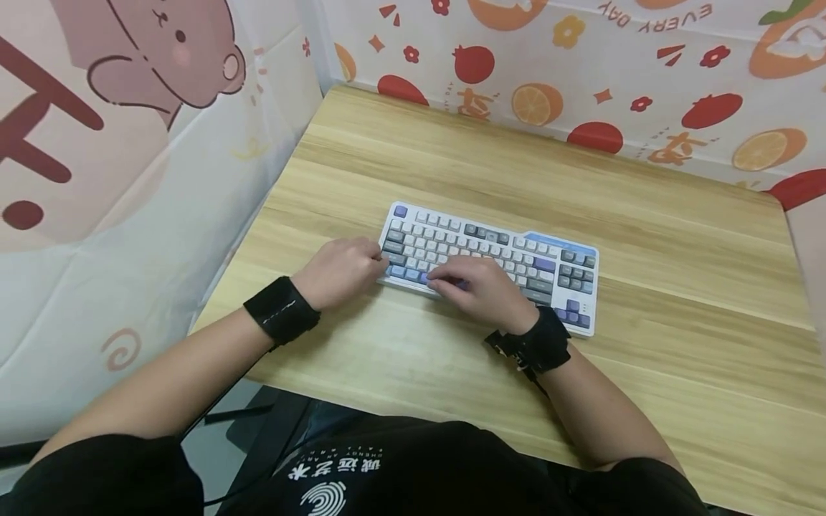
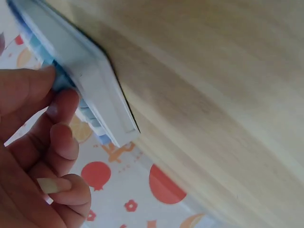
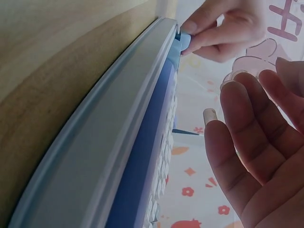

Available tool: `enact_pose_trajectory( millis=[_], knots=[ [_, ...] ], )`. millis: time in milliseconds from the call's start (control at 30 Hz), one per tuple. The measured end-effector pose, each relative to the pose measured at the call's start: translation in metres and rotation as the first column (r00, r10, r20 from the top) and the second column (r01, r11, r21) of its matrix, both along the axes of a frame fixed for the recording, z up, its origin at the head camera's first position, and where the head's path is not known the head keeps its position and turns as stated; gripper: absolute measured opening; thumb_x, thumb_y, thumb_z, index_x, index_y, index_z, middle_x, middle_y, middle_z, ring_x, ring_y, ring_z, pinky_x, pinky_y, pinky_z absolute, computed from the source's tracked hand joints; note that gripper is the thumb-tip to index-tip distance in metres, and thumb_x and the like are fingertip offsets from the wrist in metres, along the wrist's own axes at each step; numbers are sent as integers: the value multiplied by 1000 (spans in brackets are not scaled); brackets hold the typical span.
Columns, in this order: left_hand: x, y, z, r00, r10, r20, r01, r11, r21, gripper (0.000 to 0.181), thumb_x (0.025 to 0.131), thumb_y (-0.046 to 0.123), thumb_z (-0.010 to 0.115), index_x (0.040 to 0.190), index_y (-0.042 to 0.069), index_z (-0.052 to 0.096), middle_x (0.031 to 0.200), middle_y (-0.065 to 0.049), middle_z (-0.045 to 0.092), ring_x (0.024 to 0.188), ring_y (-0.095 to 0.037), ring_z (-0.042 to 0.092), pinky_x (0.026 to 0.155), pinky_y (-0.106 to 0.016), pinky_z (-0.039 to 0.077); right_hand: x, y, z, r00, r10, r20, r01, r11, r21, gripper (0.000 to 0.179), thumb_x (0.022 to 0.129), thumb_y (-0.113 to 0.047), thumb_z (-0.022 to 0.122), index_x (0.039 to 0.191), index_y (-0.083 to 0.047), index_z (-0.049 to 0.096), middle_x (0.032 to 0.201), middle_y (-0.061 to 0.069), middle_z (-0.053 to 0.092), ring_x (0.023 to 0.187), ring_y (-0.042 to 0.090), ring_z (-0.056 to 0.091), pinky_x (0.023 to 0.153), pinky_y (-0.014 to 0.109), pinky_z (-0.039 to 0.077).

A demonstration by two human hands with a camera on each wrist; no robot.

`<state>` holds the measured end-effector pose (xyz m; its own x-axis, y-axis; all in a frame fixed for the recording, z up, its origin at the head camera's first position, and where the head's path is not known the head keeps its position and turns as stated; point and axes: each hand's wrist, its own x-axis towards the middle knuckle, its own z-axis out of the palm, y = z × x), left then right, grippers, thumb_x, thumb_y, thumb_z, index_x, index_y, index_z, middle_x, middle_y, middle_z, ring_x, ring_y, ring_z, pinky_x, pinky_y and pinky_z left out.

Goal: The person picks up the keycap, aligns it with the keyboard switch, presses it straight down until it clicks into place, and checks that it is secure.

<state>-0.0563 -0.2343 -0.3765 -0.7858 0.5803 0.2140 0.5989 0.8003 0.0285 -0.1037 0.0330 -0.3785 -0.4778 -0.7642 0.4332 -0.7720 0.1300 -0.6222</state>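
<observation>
A white compact keyboard (image 1: 589, 301) with white, grey, blue and purple keys lies on the wooden table. At its lower left corner my left hand (image 1: 345, 269) pinches a light blue keycap (image 3: 184, 41) between thumb and index finger. The keycap sits at the front edge, with a dark gap showing beside it. In the left wrist view the other fingers of the left hand (image 2: 42, 156) are curled beside the keyboard's side. My right hand (image 1: 480, 287) hovers over the bottom row, near a long purple key (image 3: 137, 175). Its fingers (image 3: 237, 114) are loosely bent, holding nothing.
The wooden table (image 1: 677, 344) extends around the keyboard. Fabric with fruit prints (image 1: 619, 57) hangs along the back edge, and a bear-print cloth (image 1: 148, 236) hangs on the left. Black bands (image 1: 282, 310) wrap both wrists.
</observation>
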Motion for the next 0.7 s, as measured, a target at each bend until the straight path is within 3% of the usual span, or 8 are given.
enact_pose_trajectory(
  millis=[100,233,333,567,700],
  knots=[
    [-4,0,2,998,34,47,-36,999,32,8,84,6,72,80,10,78,73,-2,62,66,-18,57,53,-33,46,2,1,-1,1000,8,16,-8,1000,4,12,94,-14,67,98,-7,75,89,-1,72,76,4,63,68,23,52],
    [-6,0,6,1000,24,0,-24,999,-24,16,80,0,69,70,11,75,69,-1,60,63,-19,55,47,-31,42,4,1,-1,1000,6,25,-6,1000,12,12,94,-14,67,99,-8,75,91,-1,73,77,4,63,69,23,51],
    [-6,2,7,999,-5,-45,2,998,-59,20,78,-7,65,71,10,74,71,-2,60,63,-19,55,46,-30,41,6,3,-1,1000,-3,23,3,1000,10,12,93,-14,67,99,-6,75,90,0,73,77,5,63,68,23,51],
    [0,4,5,987,-50,-152,28,989,-148,13,79,-4,71,78,8,76,82,-6,67,70,-22,59,50,-31,42,7,5,0,1000,5,14,-5,1000,-11,11,92,-12,69,99,-5,75,91,1,73,77,6,63,67,23,51],
    [4,5,7,992,-51,-118,26,978,-205,9,81,-2,71,82,6,76,88,-8,67,74,-23,59,52,-32,43,6,6,0,1000,2,6,-2,1000,-21,12,92,-12,69,99,-5,75,91,1,73,74,5,62,65,22,50]
  ],
)
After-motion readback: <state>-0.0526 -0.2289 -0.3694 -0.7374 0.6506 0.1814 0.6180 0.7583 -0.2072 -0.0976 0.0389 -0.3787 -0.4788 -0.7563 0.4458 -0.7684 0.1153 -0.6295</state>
